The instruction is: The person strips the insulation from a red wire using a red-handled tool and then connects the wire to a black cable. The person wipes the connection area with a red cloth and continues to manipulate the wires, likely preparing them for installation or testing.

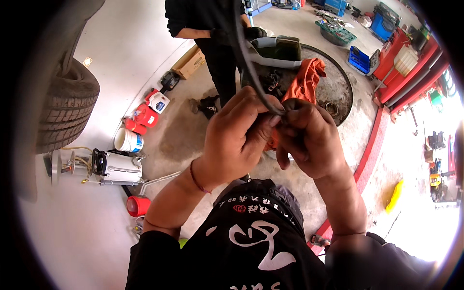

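A black, flexible hose-like strip (245, 53) comes down from the top edge to my two hands, which meet near the middle of the view. My left hand (237, 133) is closed, with its thumb and fingers pinching the strip near its lower part. Right beside it, my right hand (309, 137) is closed too, its thumb and forefinger gripping the strip where it passes between the hands. My fingers hide the strip's lower end. Behind the hands lies an orange cloth (305, 82) beside a grey container (278, 50) of dark liquid.
A gloved person in black (203, 34) stands across from me. At the left hangs a wheel with a tyre (67, 106), above a white machine (121, 166). Red jugs (146, 116) and a white bucket (128, 140) line the wall. A red lift post (408, 67) rises at the right.
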{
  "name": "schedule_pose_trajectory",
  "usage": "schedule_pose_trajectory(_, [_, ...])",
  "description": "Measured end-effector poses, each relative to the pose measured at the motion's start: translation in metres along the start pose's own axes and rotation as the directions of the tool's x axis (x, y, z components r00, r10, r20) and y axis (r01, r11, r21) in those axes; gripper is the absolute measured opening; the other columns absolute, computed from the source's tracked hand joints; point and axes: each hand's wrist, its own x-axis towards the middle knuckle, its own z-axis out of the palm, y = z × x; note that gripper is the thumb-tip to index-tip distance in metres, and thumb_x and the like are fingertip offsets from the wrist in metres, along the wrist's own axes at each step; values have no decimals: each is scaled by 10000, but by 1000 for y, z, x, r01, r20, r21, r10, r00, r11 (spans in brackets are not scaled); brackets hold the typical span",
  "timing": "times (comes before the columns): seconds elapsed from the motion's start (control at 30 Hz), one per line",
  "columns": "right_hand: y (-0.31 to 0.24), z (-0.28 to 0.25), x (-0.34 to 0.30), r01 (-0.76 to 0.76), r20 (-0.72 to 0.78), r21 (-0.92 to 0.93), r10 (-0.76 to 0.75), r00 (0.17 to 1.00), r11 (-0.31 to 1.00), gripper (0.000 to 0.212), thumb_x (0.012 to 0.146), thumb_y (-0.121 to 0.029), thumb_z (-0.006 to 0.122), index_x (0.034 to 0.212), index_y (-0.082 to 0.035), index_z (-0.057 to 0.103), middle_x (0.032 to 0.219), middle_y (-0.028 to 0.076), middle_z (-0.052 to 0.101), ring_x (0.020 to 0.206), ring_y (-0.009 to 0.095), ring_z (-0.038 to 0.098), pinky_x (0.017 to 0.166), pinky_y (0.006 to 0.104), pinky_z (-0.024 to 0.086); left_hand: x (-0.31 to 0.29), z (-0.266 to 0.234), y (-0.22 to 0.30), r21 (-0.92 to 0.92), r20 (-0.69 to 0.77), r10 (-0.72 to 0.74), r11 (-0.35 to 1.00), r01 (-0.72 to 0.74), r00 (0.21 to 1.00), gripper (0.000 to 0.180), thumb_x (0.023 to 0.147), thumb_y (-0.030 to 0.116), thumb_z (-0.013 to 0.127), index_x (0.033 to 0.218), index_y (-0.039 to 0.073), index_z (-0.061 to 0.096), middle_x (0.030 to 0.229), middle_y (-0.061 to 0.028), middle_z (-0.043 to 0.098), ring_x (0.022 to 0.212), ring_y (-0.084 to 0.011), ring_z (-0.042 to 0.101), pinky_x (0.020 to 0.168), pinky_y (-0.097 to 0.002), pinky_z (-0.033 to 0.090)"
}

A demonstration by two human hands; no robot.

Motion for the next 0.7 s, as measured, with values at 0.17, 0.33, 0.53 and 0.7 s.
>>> schedule_pose_trajectory(0.17, [-1, -20, 4, -101, 190, 19, 95, 977, 995, 192, 926, -170, 553, 929, 20, 578, 712, 44, 533, 466, 129, 502, 463, 298, 503, 0, -10, 0, 28, 61, 8, 1000, -9, 998, 112, 902, -15, 634, 1011, -2, 614, 889, -89, 624, 710, -183, 603, 668, -243, 478])
schedule_pose_trajectory(0.33, [-12, -14, 1, 562, 541, -804, -631, 557, -193, 242, 779, -32, 737, 1003, -9, 648, 880, 74, 619, 659, 185, 634, 531, 284, 514, -6, -11, 13, -343, 68, -380, 859, 380, 922, 115, 955, 28, 608, 1062, -10, 586, 874, 8, 597, 756, -34, 529, 662, -187, 431])
schedule_pose_trajectory(0.53, [-16, -6, 11, 551, 757, -648, -527, 387, -526, 313, 691, -58, 776, 986, -28, 678, 858, 78, 606, 680, 202, 641, 557, 316, 523, -15, -3, 12, -509, 14, -482, 751, 421, 876, 131, 970, 27, 588, 1092, -17, 561, 902, 18, 597, 794, -11, 516, 678, -169, 419])
schedule_pose_trajectory(0.7, [-35, 17, 12, 576, 456, -783, -414, 788, 235, 199, 844, -123, 754, 995, -16, 683, 845, 56, 619, 722, 103, 626, 632, 262, 488, -26, 4, 5, -524, -102, -334, 819, 235, 937, 134, 962, 17, 591, 1082, -16, 542, 888, 8, 572, 759, -17, 512, 649, -184, 419])
